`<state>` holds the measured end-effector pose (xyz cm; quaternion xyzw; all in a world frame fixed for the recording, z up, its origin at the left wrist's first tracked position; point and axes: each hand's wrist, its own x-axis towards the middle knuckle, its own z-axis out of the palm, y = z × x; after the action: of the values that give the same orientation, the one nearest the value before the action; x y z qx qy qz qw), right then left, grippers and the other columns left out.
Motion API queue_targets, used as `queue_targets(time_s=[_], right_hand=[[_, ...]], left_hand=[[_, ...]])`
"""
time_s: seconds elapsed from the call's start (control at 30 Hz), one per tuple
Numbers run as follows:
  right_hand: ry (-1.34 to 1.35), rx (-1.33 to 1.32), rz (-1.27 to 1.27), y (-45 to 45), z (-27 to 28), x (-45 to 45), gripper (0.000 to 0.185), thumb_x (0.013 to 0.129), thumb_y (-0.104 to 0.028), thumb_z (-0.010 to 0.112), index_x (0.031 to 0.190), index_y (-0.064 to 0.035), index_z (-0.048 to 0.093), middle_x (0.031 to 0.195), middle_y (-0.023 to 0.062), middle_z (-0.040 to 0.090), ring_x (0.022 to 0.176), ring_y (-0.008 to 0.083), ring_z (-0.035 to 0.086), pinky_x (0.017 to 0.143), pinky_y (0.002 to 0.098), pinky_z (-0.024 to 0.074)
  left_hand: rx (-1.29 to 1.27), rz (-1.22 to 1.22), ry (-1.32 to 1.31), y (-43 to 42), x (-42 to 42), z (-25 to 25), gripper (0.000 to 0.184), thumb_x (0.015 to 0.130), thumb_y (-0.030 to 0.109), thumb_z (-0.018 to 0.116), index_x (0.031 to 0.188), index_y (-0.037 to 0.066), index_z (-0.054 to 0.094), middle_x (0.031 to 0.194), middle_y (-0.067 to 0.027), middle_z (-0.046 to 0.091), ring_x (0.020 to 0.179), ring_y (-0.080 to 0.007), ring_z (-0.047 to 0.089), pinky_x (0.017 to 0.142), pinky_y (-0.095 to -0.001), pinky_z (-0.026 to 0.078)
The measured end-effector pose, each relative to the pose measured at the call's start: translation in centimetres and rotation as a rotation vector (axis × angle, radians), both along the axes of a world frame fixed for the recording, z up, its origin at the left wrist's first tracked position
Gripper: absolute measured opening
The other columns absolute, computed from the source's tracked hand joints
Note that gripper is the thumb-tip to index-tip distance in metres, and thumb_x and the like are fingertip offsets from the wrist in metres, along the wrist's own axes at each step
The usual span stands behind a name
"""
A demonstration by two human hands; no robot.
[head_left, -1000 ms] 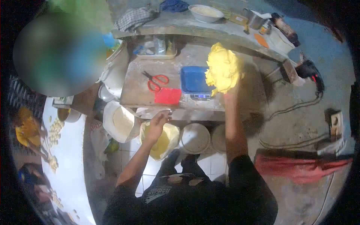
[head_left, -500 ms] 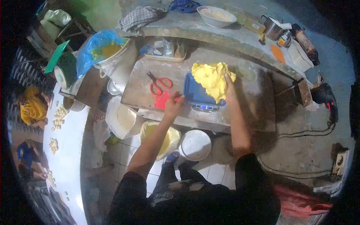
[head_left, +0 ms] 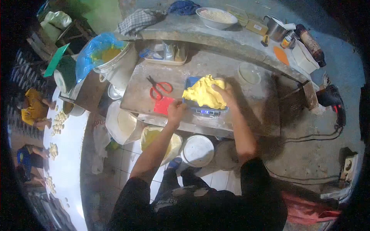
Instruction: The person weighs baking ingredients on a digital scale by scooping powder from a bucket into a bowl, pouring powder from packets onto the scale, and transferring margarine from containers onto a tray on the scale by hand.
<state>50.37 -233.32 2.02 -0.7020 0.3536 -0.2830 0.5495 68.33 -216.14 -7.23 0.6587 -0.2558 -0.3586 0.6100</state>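
A soft yellow lump of margarine-like fat lies on the blue tray of a digital scale with a lit display. My right hand grips the lump's right side, fingers pressed into it. Close to the tray's left front corner, my left hand is closed on a flat red scraper; its fingers hide part of the scraper. Red-handled scissors lie just behind the scraper on the worn table.
A lined bucket stands left of the table, with a tray of packets behind. A clear bowl sits at right. Below are an open yellow bag and a lidded white bucket. People work at a white table with dough pieces.
My right hand has brought the yellow lump down and left onto the blue tray, where it now covers more of it. My left hand stays by the tray's corner with the red scraper.
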Motion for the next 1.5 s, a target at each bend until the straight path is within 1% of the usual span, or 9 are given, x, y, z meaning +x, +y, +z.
queue_targets(time_s=[0.27,0.33,0.4,0.67,0.83,0.93,1.07,1.2,1.5], right_hand=[[0.165,-0.281,0.058,-0.2,0.7,-1.1,0.072,0.087,-0.037,0.07,0.143,-0.0067,0.036,0.132,0.0137,0.054,0.121,0.0248,0.05,0.102,0.0372,0.0403],[-0.494,0.27,0.137,-1.6,-1.8,-0.8,0.093,0.085,-0.048,0.069,0.152,-0.0132,0.015,0.142,0.0158,0.045,0.131,0.0268,0.041,0.108,0.0394,0.0361],[-0.367,0.288,0.01,-1.6,-0.3,-1.6,0.095,0.087,-0.058,0.06,0.153,-0.0172,0.006,0.146,0.0175,0.041,0.135,0.0294,0.036,0.113,0.0421,0.0298],[-0.814,0.43,-0.122,3.7,1.4,-11.5,0.063,0.101,-0.046,0.037,0.15,-0.0092,0.02,0.145,0.0267,0.036,0.138,0.0365,0.033,0.116,0.0433,0.0244],[0.032,-0.083,-0.303,12.4,-9.1,-23.2,0.049,0.099,-0.027,0.053,0.14,-0.0036,0.04,0.117,0.0134,0.056,0.108,0.0251,0.056,0.098,0.0381,0.0443],[-0.131,0.381,-0.459,20.6,-12.5,-27.5,0.04,0.094,-0.026,0.062,0.126,-0.002,0.056,0.111,0.0065,0.058,0.101,0.0152,0.055,0.088,0.0322,0.0468],[-0.133,0.388,-0.577,21.7,-20.3,-31.5,0.042,0.09,-0.029,0.067,0.122,-0.0023,0.059,0.108,0.0055,0.06,0.094,0.0134,0.057,0.081,0.0312,0.0488],[0.334,-0.087,-0.34,17.2,-7.9,-23.6,0.032,0.087,-0.023,0.069,0.115,-0.0059,0.064,0.103,0.0063,0.067,0.09,0.0195,0.063,0.083,0.0336,0.0501],[0.097,-0.311,0.052,3.3,5.5,-5.4,0.074,0.078,-0.027,0.079,0.14,-0.0064,0.044,0.138,0.0156,0.051,0.127,0.028,0.048,0.106,0.0368,0.0378]], left_hand=[[0.029,0.015,-0.066,-0.5,0.4,-1.8,0.025,0.083,0.009,0.06,0.104,-0.003,0.065,0.085,-0.0096,0.068,0.072,-0.0152,0.065,0.064,-0.0292,0.052],[-0.068,0.016,0.068,-0.3,0.1,-1.1,0.024,0.083,0.008,0.06,0.103,-0.003,0.065,0.084,-0.0099,0.068,0.072,-0.0159,0.065,0.064,-0.0293,0.052],[-0.056,0.007,0.042,0.1,-0.3,-1.2,0.025,0.083,0.009,0.06,0.104,-0.004,0.065,0.085,-0.0101,0.068,0.072,-0.0165,0.066,0.065,-0.0296,0.053],[-0.094,-0.05,0.118,6.2,0.3,2.0,0.032,0.089,0.018,0.065,0.116,0.0,0.06,0.096,-0.0086,0.066,0.079,-0.0137,0.063,0.069,-0.0279,0.052],[0.027,-0.143,0.02,20.9,2.1,1.9,0.036,0.093,0.02,0.061,0.121,-0.002,0.056,0.107,-0.0118,0.064,0.088,-0.0172,0.064,0.074,-0.0299,0.052],[0.159,-0.078,0.126,30.4,3.7,-3.9,0.032,0.093,0.015,0.061,0.117,-0.004,0.058,0.105,-0.0123,0.064,0.082,-0.017,0.065,0.068,-0.0298,0.053],[0.356,0.041,0.241,37.2,4.0,-7.8,0.034,0.091,0.015,0.062,0.119,-0.004,0.056,0.103,-0.0132,0.065,0.076,-0.0192,0.066,0.062,-0.0312,0.054],[0.345,-0.001,0.259,36.5,4.2,-8.1,0.037,0.091,0.016,0.063,0.122,-0.003,0.054,0.104,-0.0132,0.065,0.078,-0.0194,0.066,0.063,-0.0307,0.054],[0.293,0.065,0.222,37.7,4.4,-7.9,0.037,0.09,0.015,0.063,0.122,-0.003,0.054,0.105,-0.0128,0.065,0.083,-0.0197,0.066,0.067,-0.0304,0.054]])
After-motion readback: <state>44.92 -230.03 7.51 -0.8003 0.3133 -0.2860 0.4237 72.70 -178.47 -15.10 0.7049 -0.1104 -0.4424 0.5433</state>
